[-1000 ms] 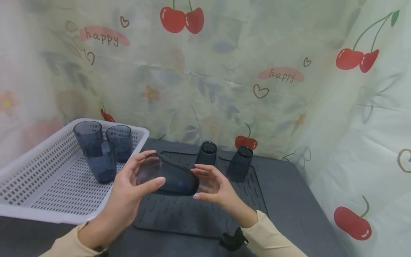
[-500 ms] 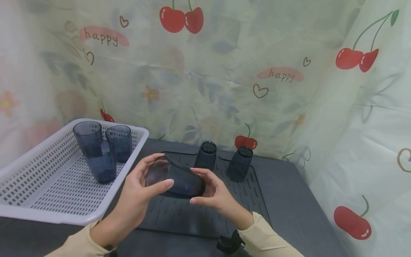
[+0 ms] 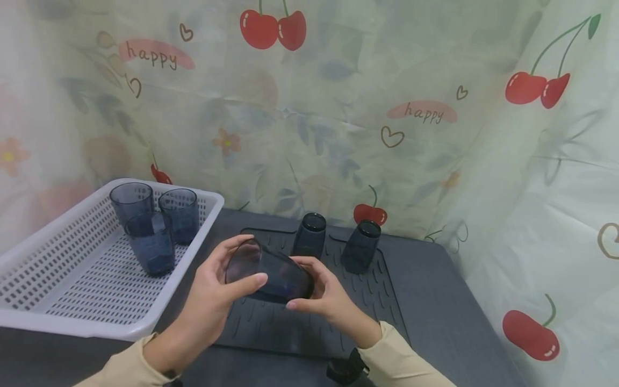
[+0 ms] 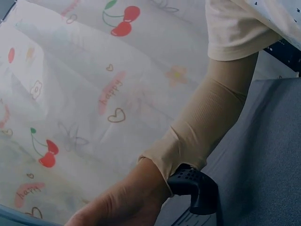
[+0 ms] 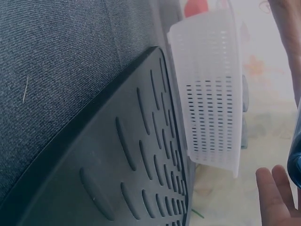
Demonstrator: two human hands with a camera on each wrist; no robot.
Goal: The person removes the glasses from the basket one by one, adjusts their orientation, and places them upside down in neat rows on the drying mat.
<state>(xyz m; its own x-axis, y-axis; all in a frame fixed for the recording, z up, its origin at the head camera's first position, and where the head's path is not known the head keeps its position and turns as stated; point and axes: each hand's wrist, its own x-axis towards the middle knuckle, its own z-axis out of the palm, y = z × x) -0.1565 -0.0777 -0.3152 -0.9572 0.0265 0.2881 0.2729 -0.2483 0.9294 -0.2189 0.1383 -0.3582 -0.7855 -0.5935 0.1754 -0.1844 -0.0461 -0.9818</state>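
Fingers of our left hand point(image 3: 213, 293) curl round the open end of a dark tumbler point(image 3: 268, 272), thumb across the near side just below the rim, so that grip is closed on it. Our right hand point(image 3: 323, 293) cups the base end from below and the far side, fingertips pressed to the wall; it also holds the tumbler. Between the two hands the tumbler lies on its side in the air, mouth toward our left and a little toward us, base toward our right. Its long axis runs roughly left to right, tilted slightly down at the base. Both hands are on it, one at each end, neither nearer than the other.

Directly beneath lies a ribbed black drying mat point(image 3: 271, 328) on the dark grey surface point(image 3: 435, 322). At the mat's far edge we see two more tumblers upside down, one point(image 3: 309, 235) just behind our right fingers and another point(image 3: 361, 247) farther right. To our left, beside the mat, a white perforated basket point(image 3: 58, 301) holds three upright tumblers point(image 3: 153, 223) clustered in its far corner. A cherry-print curtain point(image 3: 338, 107) hangs behind everything.
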